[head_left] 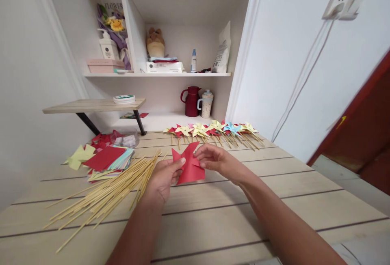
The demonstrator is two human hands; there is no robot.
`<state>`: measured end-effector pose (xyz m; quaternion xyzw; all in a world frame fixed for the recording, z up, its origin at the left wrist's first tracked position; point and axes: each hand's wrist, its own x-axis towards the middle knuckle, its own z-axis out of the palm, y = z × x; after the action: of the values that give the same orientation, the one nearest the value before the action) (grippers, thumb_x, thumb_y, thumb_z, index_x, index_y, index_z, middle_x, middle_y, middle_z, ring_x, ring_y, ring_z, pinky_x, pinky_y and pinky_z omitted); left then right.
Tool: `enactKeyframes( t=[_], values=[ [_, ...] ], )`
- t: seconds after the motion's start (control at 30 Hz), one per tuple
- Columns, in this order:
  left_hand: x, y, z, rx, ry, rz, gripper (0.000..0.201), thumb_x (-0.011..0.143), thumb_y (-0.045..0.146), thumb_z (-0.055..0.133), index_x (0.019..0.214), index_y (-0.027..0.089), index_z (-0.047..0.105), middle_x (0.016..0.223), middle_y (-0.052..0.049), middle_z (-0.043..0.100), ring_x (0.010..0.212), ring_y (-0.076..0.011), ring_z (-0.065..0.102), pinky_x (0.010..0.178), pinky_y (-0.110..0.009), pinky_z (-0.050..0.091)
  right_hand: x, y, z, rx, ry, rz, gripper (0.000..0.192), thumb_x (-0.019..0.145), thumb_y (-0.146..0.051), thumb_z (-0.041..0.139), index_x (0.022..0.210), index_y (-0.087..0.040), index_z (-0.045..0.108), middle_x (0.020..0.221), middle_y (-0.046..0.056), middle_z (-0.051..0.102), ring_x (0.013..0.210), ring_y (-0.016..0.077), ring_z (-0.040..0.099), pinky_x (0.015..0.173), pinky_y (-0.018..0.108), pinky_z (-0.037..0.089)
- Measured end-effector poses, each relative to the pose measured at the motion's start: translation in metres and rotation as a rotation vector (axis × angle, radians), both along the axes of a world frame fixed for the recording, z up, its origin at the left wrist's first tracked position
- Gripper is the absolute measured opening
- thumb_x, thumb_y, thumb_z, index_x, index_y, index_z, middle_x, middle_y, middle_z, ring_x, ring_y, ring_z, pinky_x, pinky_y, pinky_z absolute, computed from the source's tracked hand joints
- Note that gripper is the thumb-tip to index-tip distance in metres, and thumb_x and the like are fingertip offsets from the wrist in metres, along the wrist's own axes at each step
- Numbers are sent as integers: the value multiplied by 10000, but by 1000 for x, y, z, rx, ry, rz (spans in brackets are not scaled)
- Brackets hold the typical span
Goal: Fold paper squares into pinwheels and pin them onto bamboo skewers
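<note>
A red paper pinwheel [191, 169], cut and partly folded, is held up over the table between my two hands. My left hand [166, 174] pinches its left side, thumb on top near the middle. On the other side, my right hand [217, 160] has its curled fingers at the paper's right edge, thumb and fingertips close together on a cut flap. Left of my left hand lies a loose bundle of thin wooden sticks [112, 196]. Behind it sits a stack of coloured paper squares [106, 159], with a red sheet on top.
A row of finished pinwheels on sticks [213, 130] lies along the table's back edge. At the back left are a small raised shelf [82, 106] with black legs and a clear container [129, 140]. A dark red jug [192, 102] and a cup [206, 104] stand behind.
</note>
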<state>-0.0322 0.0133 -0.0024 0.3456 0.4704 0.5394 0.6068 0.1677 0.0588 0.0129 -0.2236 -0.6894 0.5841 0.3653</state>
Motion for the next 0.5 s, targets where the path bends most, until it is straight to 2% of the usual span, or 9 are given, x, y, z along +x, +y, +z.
enactKeyframes(
  t=[0.1, 0.27, 0.33, 0.43, 0.5],
  values=[
    [-2, 1, 2, -18, -66, -6, 251, 720, 243, 822, 899, 82, 754, 787, -124, 764, 641, -166, 704, 639, -259, 583, 0, -1, 2, 103, -24, 22, 142, 825, -291, 741, 952, -226, 728, 1011, 28, 662, 904, 151, 618, 848, 308, 489],
    [-4, 2, 6, -37, -183, 37, 94, 795, 137, 748, 869, 80, 742, 747, -104, 757, 587, -131, 690, 615, -224, 588, 1, -2, 5, 267, -66, 19, 197, 844, -334, 720, 1030, -276, 752, 1228, 41, 610, 1032, 185, 612, 934, 353, 498],
    [-4, 2, 7, -50, -191, 45, 79, 802, 131, 743, 861, 78, 738, 735, -103, 754, 569, -132, 687, 588, -222, 588, 0, -3, 5, 259, -82, 16, 240, 836, -345, 728, 1067, -280, 744, 1199, 45, 632, 1038, 196, 613, 932, 362, 500],
    [-4, 3, 7, -42, -188, 68, 86, 802, 137, 748, 864, 79, 735, 749, -109, 758, 579, -138, 694, 573, -220, 588, -1, -5, 5, 148, -86, 47, 334, 833, -364, 733, 1154, -278, 705, 1090, 41, 670, 960, 192, 621, 877, 356, 513],
    [-4, 3, 6, -21, -200, 78, 105, 794, 140, 757, 880, 83, 735, 777, -114, 765, 608, -143, 705, 606, -226, 597, -1, -8, 7, 101, -85, 57, 324, 861, -383, 700, 1165, -270, 695, 1025, 33, 672, 900, 177, 607, 838, 333, 502]
  ],
)
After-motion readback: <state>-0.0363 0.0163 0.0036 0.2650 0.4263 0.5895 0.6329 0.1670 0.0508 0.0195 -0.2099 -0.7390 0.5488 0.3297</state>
